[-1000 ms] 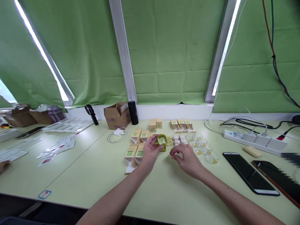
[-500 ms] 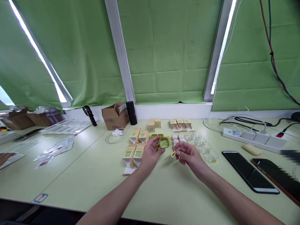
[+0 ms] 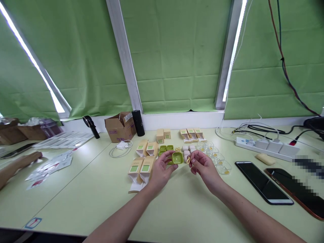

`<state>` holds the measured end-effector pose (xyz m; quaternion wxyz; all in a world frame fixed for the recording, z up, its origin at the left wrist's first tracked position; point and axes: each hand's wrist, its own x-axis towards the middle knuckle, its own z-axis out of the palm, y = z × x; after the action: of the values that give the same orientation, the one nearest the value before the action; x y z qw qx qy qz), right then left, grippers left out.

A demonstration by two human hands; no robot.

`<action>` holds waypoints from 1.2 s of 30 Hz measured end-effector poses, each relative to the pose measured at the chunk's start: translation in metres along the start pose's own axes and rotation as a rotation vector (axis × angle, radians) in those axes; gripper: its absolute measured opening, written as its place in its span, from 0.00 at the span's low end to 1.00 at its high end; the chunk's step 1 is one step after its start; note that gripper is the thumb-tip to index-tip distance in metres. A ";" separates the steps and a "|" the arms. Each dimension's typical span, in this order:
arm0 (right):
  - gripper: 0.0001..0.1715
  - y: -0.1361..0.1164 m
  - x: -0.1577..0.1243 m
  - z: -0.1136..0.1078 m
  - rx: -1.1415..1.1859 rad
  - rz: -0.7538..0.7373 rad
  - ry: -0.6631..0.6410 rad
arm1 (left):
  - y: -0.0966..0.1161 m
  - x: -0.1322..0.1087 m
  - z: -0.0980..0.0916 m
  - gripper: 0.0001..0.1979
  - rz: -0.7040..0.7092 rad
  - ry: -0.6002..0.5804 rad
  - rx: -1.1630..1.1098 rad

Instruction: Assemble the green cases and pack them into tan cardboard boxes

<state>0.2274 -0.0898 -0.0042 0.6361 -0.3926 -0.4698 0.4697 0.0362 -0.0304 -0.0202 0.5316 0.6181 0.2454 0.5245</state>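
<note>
A small square green cup (image 3: 177,157) is held between the thumb and fingers of my left hand (image 3: 163,167), its hollow side facing me. Just to its right, my right hand (image 3: 201,164) pinches a small yellow loop (image 3: 188,160). The loop and the cup are apart. Behind my left hand lie more green cups (image 3: 166,147). Small pale pinkish blocks (image 3: 186,148) stand beyond the loop. To the right of them, several clear plastic covers (image 3: 224,167) with yellow spots are set out. Opened cardboard boxes (image 3: 145,167) with green squares stand left of my left hand.
More small boxes (image 3: 192,135) stand toward the back. A carton (image 3: 120,127) and black cylinder (image 3: 138,123) are by the wall. On the right lie a phone (image 3: 263,182), another dark phone (image 3: 296,192) and a power strip (image 3: 265,148). Another person's hand (image 3: 30,159) reaches over papers at left.
The view has turned slightly right. My right hand has brought the loop up a little, level with the green cup. At left, the other person's hand has come farther into view.
</note>
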 end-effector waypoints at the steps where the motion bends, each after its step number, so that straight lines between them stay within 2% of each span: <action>1: 0.24 0.000 0.000 0.000 -0.001 0.003 0.008 | 0.001 0.000 0.000 0.24 -0.001 -0.009 0.006; 10: 0.21 -0.007 -0.002 0.000 -0.016 0.017 -0.011 | 0.005 -0.003 0.001 0.23 0.002 -0.037 -0.007; 17: 0.24 -0.005 -0.001 0.000 -0.006 0.029 -0.017 | 0.004 -0.003 0.002 0.23 0.009 -0.043 0.001; 28: 0.28 -0.007 -0.002 -0.002 0.153 0.119 -0.021 | 0.006 -0.004 0.002 0.24 -0.017 -0.026 0.037; 33: 0.25 -0.009 -0.002 -0.001 0.125 0.057 -0.061 | 0.003 -0.005 0.001 0.24 -0.020 -0.033 0.062; 36: 0.23 -0.007 -0.002 -0.001 0.004 -0.040 -0.040 | 0.002 -0.006 0.001 0.24 -0.018 -0.042 0.085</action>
<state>0.2300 -0.0932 0.0013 0.6366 -0.3725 -0.4889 0.4657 0.0353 -0.0363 -0.0208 0.5147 0.6487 0.2618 0.4957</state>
